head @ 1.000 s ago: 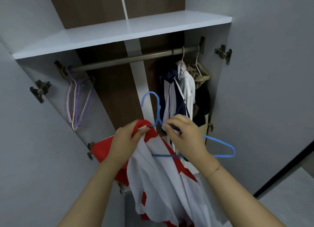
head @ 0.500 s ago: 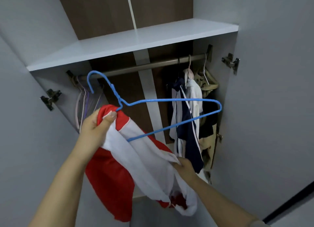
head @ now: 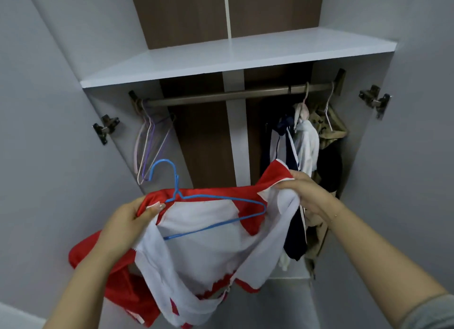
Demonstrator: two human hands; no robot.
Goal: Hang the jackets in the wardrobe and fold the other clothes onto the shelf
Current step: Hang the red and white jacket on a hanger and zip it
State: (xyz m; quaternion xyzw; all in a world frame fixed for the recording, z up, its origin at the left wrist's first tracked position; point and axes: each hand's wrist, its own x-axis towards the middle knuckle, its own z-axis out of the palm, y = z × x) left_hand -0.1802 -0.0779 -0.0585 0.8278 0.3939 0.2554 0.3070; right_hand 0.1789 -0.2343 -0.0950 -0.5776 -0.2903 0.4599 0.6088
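Upper left: empty hangers (head: pixel 149 146) on wardrobe rail (head: pixel 221 97) under white shelf (head: pixel 233 58) | lower centre: left hand (head: pixel 125 228) fingers clamped on red-and-white jacket (head: pixel 208 250), blue hanger (head: pixel 213 205) inside | right hand (head: pixel 309 193) pinches collar | right: hung clothes (head: pixel 304 151).

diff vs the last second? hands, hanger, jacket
The right hand let go of the blue hanger, dropped low on the jacket, then came up to grip its red collar edge on the right. The hanger swung up and now lies inside the opened jacket. The left hand kept its grip on the left collar. The rail, hung clothes and spare hangers look unchanged.
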